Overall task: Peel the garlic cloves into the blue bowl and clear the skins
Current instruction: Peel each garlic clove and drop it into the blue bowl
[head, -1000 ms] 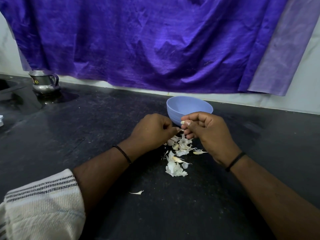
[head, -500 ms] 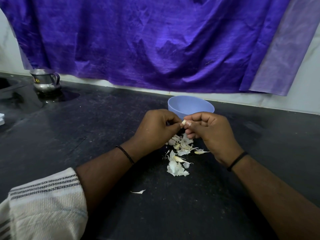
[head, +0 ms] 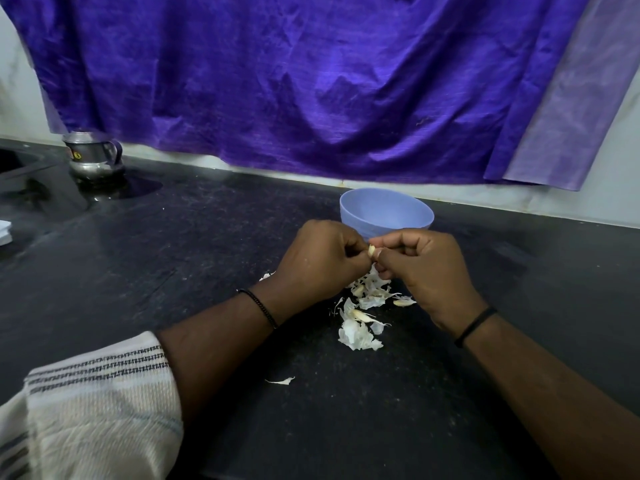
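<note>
A small pale garlic clove is pinched between the fingertips of my left hand and my right hand, which meet just in front of the blue bowl. The hands hide the bowl's near wall; the part of its inside that shows holds nothing. Below the hands, a pile of white garlic skins and cloves lies on the black counter. One stray skin lies nearer to me.
A steel jug stands at the back left beside a sink edge. A purple cloth hangs along the wall behind the counter. Something white sits at the left edge.
Both hands have risen slightly and closed together on the clove in front of the bowl. The pile of skins has not moved.
</note>
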A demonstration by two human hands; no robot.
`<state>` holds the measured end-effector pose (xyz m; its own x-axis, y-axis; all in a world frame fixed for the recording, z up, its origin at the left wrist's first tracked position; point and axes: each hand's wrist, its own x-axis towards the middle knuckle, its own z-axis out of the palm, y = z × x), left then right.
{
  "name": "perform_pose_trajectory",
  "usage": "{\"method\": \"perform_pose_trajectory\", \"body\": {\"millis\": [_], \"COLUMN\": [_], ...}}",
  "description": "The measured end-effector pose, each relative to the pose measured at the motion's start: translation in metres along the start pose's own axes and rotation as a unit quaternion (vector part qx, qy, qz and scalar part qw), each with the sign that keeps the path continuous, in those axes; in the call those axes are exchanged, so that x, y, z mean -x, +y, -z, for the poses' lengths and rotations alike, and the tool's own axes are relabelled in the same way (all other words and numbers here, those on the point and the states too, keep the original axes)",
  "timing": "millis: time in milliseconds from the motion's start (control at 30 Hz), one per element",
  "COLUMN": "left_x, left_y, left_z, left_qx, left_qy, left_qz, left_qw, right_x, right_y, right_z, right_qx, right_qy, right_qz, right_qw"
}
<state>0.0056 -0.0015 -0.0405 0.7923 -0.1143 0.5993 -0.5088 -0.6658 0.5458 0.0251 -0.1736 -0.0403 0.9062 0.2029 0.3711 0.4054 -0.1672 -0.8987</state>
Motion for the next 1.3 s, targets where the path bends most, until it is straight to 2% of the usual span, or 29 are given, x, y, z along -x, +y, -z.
{"method": "perform_pose_trajectory", "body": {"millis": [200,300,433,600,933,1300], "left_x": [0.0002,-0.0001,-0.0008,-0.0027,-0.0040,-0.0050], "left_y": [0.0007,0.0021,0.0026,0.0037,0.0002,0.0038], "left_z": [0.0023,0.0013,-0.0017,-0.0010,0.0013,0.0008], "left_qx": [0.034,0.100,0.252,0.343,0.387,0.391], "left_qy": [-0.003,-0.013,-0.024,-0.047,-0.073,-0.037], "left_qz": [0.031,0.090,0.190,0.227,0.256,0.292], "left_qw": [0.999,0.991,0.949,0.910,0.883,0.872], "right_x": [-0.0002,-0.0006,-0.0014,-0.0004,-0.0018,0.0021], "right_y": [0.0017,0.0017,0.0038,0.0030,0.0038,0.0011], "right_z": [0.0022,0.0040,0.0036,0.0047,0.0042,0.0018], "right_qx": [0.007,0.011,0.038,0.053,0.064,0.060], "right_qy": [-0.021,-0.028,-0.028,-0.016,-0.017,-0.021], "right_qz": [0.004,0.012,0.033,0.051,0.058,0.061], "right_qw": [1.000,0.999,0.998,0.997,0.996,0.996]}}
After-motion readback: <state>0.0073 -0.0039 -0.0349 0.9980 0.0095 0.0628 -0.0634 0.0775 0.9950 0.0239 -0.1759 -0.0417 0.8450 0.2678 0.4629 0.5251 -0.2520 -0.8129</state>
